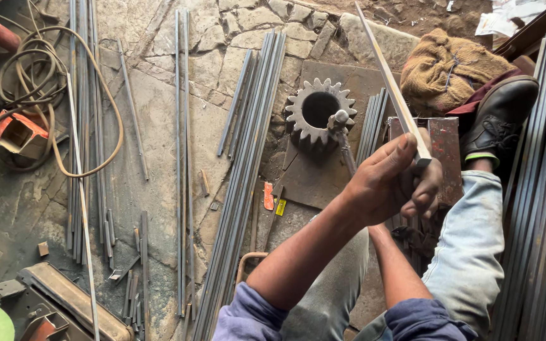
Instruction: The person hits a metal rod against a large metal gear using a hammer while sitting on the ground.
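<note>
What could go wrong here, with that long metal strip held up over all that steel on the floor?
The left hand grips the long flat strip near its lower end, so the far end may swing and hit something. The strip's edges might cut bare fingers. Loose rods and the gear lie close to the shoe, so tripping seems possible. The right hand is mostly hidden.

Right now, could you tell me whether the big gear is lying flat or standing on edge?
Lying flat: the gear rests on the steel plate with its round bore facing up and teeth showing all around.
</note>
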